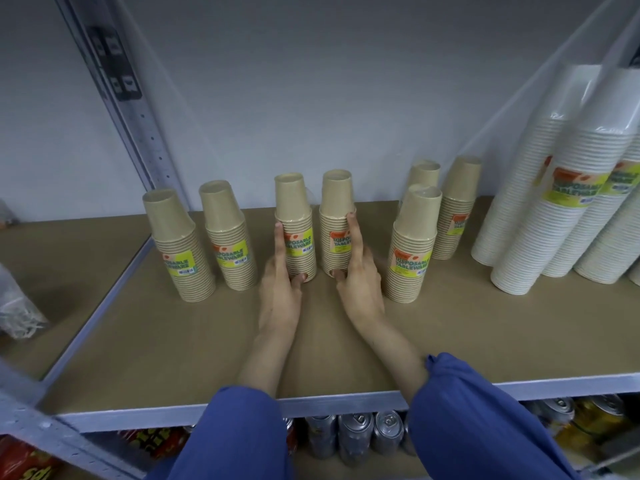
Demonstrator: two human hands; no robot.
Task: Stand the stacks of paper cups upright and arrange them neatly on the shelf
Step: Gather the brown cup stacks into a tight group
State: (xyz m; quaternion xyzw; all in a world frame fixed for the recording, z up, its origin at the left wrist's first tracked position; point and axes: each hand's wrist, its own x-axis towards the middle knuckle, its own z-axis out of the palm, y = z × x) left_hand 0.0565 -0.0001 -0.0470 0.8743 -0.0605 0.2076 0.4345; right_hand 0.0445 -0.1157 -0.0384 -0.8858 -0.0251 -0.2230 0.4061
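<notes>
Head view, looking down on a brown shelf [214, 341]. Seven brown cup stacks stand upright on it. Left hand [280, 289] lies flat against the left side of the fourth stack from the post [122, 98], the left middle stack [296, 233], fingers straight, thumb at its base. Right hand [360, 285] presses the right middle stack [336, 223] the same way, index finger up its right side. Both stacks touch at the base. Farther from the post: three more brown stacks, then tall white cup stacks [540, 209]. Drink cans [356, 434] sit on the level below.
</notes>
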